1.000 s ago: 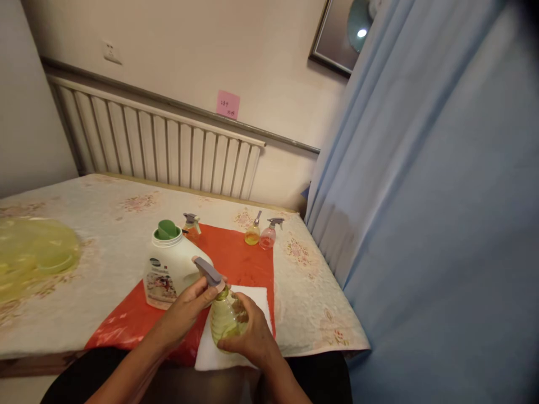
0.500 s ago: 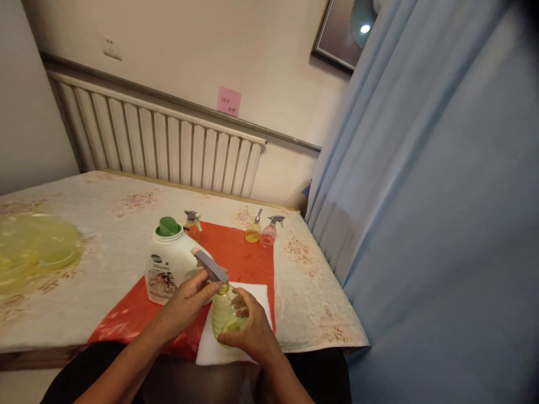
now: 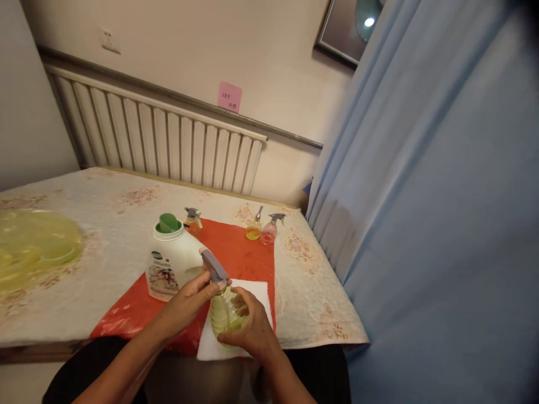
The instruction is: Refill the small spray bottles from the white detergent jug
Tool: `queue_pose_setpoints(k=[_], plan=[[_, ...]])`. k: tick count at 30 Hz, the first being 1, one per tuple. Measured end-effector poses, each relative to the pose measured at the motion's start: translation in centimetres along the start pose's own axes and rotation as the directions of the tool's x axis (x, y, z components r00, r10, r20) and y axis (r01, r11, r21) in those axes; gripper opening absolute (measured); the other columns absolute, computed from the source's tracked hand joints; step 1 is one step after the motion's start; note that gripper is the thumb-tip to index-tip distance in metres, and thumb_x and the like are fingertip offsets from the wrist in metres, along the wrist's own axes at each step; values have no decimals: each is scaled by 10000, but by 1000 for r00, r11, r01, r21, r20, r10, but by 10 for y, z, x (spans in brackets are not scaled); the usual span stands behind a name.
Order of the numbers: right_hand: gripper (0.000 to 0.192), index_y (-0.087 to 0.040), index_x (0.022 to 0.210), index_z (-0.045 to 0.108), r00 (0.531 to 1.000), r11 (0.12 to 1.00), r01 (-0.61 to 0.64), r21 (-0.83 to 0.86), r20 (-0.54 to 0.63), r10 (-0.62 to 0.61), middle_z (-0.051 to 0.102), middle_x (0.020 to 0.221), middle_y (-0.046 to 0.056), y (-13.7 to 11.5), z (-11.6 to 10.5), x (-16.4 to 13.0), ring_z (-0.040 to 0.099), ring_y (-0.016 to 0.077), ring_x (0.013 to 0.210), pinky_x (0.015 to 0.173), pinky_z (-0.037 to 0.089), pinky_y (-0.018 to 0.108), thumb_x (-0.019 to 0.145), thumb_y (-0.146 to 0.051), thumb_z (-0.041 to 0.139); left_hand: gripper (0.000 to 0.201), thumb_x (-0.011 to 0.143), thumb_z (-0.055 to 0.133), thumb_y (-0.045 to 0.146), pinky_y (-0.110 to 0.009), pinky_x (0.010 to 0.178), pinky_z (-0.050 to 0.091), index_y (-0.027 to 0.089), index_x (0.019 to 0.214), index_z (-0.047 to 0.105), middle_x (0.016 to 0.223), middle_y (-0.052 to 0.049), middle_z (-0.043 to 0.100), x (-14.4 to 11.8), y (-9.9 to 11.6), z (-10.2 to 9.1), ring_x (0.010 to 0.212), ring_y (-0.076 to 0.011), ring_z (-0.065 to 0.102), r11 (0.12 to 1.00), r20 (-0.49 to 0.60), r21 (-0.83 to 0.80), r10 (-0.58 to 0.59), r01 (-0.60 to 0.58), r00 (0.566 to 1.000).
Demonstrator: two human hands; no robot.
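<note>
Between my hands is a clear yellowish spray bottle with ribbed sides and some liquid low inside. My right hand is wrapped round its body. At the bottle's neck, my left hand grips the grey trigger sprayer head by its collar. Beneath the bottle lies a white cloth on a red sheet. Just beyond my left hand stands a large white jug with a green cup in its mouth.
Further back stand an orange spray bottle, a yellow one and a pink one. A floral cover spreads over the bed-like surface. Yellow plastic lies at left. A blue curtain hangs at right, a radiator behind.
The sprayer head has turned slightly and now sits lower on the bottle's neck, its nozzle shifted a little right. Both hands keep their hold. The view has shifted slightly.
</note>
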State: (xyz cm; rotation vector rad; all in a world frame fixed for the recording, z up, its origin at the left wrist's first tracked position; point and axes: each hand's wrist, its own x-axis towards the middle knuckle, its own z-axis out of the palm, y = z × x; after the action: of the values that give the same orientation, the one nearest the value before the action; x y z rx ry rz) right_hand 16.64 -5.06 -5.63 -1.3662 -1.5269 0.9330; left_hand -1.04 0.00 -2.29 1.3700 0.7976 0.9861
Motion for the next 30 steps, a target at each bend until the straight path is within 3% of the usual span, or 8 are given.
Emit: queue_pose_setpoints(k=[6,13,19,25,30], plan=[[805,-245,1187,584,996,985,-69,156,61,60,629,997,-7,-10,-1,0,613,186,851,766,504,306,431,-115,828,374,845,600,418,-376,1000,389,217,1160,611,1159,-78,674,-1,-11,2,1150,-279,560,995,-38,-97,-8,4,999],[793,-243,1162,605,990,971,-126,201,83,112,643,927,-22,-6,-1,-2,603,171,781,694,496,281,414,-110,835,349,847,600,428,-397,1042,355,225,1128,640,1161,-82,674,-1,-9,-1,1166,-278,552,996,40,-78,-32,35,999],[754,-232,1155,619,967,902,-213,376,211,140,649,903,-7,8,2,-3,623,196,810,724,507,318,439,-244,858,327,792,672,421,-337,912,450,189,1022,683,1086,-91,697,2,-4,6,1040,-262,619,977,48,-194,-86,94,995],[771,-240,1151,617,978,904,-201,377,136,161,632,902,2,19,4,-2,625,216,834,757,518,357,423,-281,870,259,751,734,298,-260,718,486,184,969,652,853,-27,707,9,-10,24,737,-151,644,874,-5,-475,-121,104,993],[782,-228,1153,615,981,895,-190,404,117,155,623,909,9,26,2,0,612,216,857,773,507,361,418,-289,874,300,738,743,297,-236,632,473,196,979,595,754,23,674,11,-15,35,651,-127,628,869,-143,-494,-102,18,984]])
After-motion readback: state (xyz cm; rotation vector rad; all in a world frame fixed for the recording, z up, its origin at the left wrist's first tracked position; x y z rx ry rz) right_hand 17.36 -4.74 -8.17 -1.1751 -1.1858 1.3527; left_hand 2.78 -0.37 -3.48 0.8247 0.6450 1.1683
